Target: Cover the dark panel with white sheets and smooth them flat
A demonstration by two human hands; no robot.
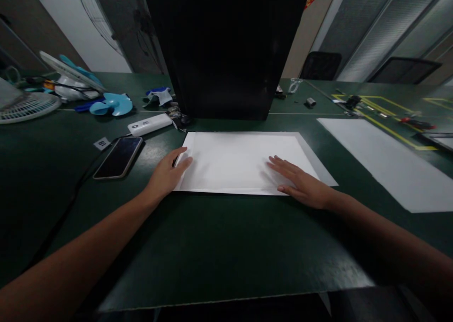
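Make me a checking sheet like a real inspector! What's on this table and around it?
Surface: green table, with shiny patches.
Job's things: white sheet between the hands; a dark edge shows along its near side.
Clutter: phone, white device and blue fan blade on the left; long white paper on the right.
Hands: left hand at the white sheet's left edge; right hand open over its right side; whether it touches is unclear.
Cables: black cord left of the phone.
Surroundings: big black panel behind the white sheet; dark chair back beyond the table.
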